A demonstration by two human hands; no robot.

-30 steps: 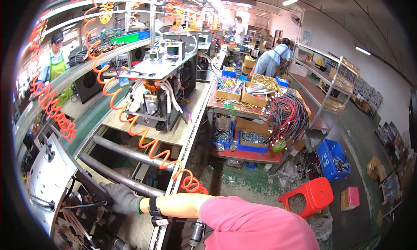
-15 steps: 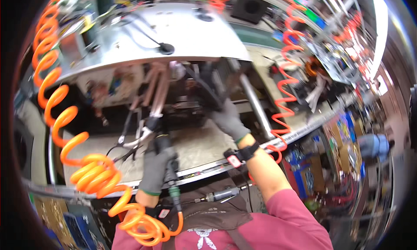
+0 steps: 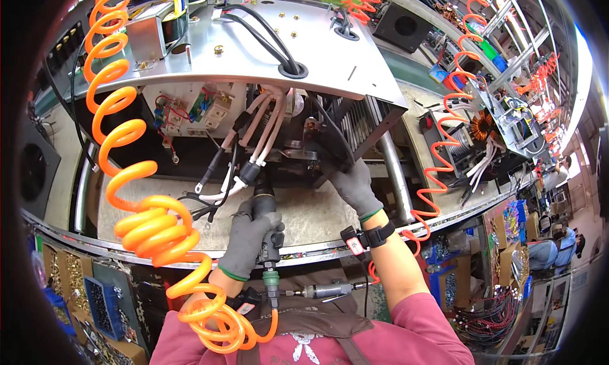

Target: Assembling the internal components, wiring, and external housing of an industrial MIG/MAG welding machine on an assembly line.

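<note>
My left hand, in a grey glove, is closed round a black air-powered driver. The driver's nose points up into the open underside of a metal cabinet. From its green fitting runs a coiled orange hose. My right hand, also gloved, reaches under the cabinet's front edge and grips the lower end of a black part; its fingertips are partly hidden. Between the hands hang thick pinkish cables with black sleeves, and white leads with ring terminals.
A second air tool lies across my lap. A bright metal post stands right of my right hand. Another orange coil hangs beside a wired unit at the right. Parts bins sit below the bench edge. A person is at far right.
The view has shifted, so the cabinet and hands sit a little further right and lower; the blur has gone. Both hands keep much the same places on the driver and the black part.
</note>
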